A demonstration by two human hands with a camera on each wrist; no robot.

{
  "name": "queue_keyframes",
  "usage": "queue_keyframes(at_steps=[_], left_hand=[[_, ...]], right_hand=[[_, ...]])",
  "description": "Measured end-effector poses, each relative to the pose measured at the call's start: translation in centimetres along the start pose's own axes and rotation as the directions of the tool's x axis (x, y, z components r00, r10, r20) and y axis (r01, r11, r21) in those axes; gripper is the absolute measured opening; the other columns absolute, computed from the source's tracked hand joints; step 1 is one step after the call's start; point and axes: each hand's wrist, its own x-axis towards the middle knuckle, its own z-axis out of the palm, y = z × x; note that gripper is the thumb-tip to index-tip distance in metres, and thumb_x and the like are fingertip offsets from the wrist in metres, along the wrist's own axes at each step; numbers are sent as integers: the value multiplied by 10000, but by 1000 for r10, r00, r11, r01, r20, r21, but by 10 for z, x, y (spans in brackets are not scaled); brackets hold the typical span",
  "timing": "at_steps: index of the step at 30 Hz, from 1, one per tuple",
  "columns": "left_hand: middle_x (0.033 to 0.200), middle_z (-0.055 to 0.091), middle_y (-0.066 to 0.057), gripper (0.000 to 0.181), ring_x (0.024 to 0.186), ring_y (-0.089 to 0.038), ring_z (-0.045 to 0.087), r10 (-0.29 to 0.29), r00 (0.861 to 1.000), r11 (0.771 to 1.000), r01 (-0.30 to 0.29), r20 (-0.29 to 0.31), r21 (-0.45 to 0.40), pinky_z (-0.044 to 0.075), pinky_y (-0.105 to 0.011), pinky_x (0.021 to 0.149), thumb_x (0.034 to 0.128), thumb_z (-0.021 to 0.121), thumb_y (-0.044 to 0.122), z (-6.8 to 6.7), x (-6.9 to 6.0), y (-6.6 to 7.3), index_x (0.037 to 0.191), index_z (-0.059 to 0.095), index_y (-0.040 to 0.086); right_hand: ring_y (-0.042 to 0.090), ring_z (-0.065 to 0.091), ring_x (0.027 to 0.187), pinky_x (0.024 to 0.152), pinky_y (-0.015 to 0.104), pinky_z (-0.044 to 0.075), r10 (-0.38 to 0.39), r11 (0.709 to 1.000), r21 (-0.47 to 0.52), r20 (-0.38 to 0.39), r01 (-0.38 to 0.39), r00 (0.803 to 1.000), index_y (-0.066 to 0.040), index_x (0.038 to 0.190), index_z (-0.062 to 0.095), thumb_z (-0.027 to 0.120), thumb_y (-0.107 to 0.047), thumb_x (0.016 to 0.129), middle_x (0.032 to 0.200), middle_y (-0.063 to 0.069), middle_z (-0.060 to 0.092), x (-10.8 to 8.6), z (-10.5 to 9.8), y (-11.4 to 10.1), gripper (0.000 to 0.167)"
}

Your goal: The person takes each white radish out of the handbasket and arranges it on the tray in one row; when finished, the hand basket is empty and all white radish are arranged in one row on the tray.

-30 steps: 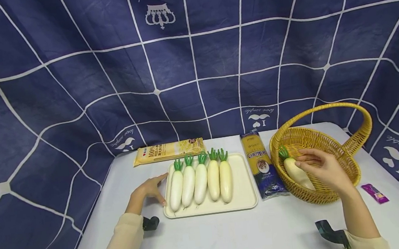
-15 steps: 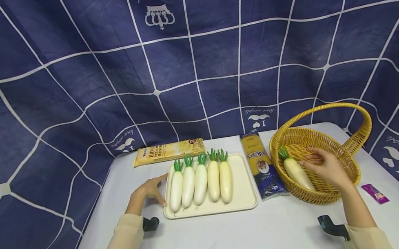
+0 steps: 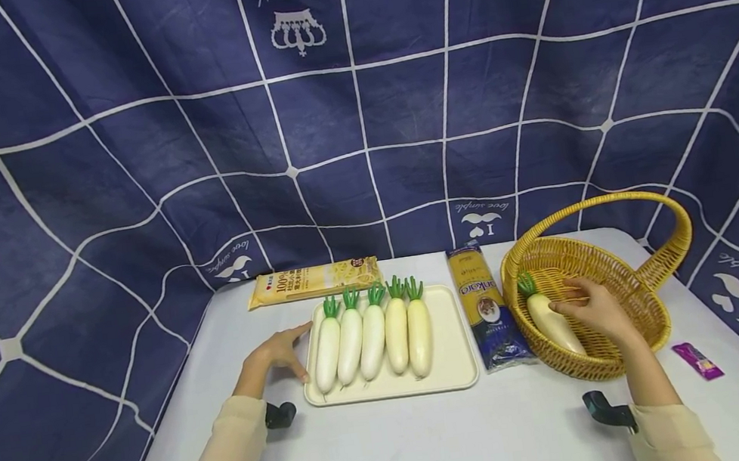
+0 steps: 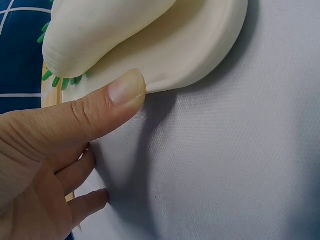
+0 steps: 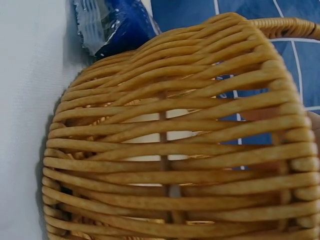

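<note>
In the head view my right hand (image 3: 599, 308) is inside the wicker basket (image 3: 650, 320), fingers loosely bent. Its thumb side lies at the edge of a white radish (image 3: 553, 322) that slants along the basket's left side, green top toward the back. My left hand (image 3: 278, 353) rests at the left edge of a cream tray (image 3: 454, 358). In the left wrist view its thumb (image 4: 125, 90) touches the tray's rim, with the other fingers spread on the table. Several radishes (image 3: 372, 340) lie side by side on the tray. The basket's wall hides most of the right hand in the right wrist view.
A blue and yellow pasta packet (image 3: 488, 308) lies between tray and basket. Behind the tray is a yellow noodle packet (image 3: 313, 280). A small purple sachet (image 3: 698, 361) lies right of the basket, whose tall handle (image 3: 595, 202) arches over it. A blue checked curtain (image 3: 356, 110) hangs behind.
My right hand drew slightly right from the radish in the basket, then came back to its edge. The radish and my left hand have stayed in place.
</note>
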Motion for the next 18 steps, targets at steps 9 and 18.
queue_keyframes(at_steps=[9,18], left_hand=[[1412,393,-279,1168,1307,-458,347,-5,1000,1000,5,-3,-3,298,-609,1059,478,916,200,0,1,-1,1469,309,87],[1399,408,-283,1167,1298,-457,361,-4,1000,1000,4,-6,4,304,-609,1055,476,916,198,0,0,0,1467,312,83]], right_hand=[[544,480,1086,820,532,512,47,999,-26,100,-45,994,188,1334,319,658,-325,869,1219,427,454,8,4,5,771],[428,607,923,703,392,557,25,1000,-19,202,-22,979,212,1299,338,687,-247,838,1080,413,545,12,10,11,738]])
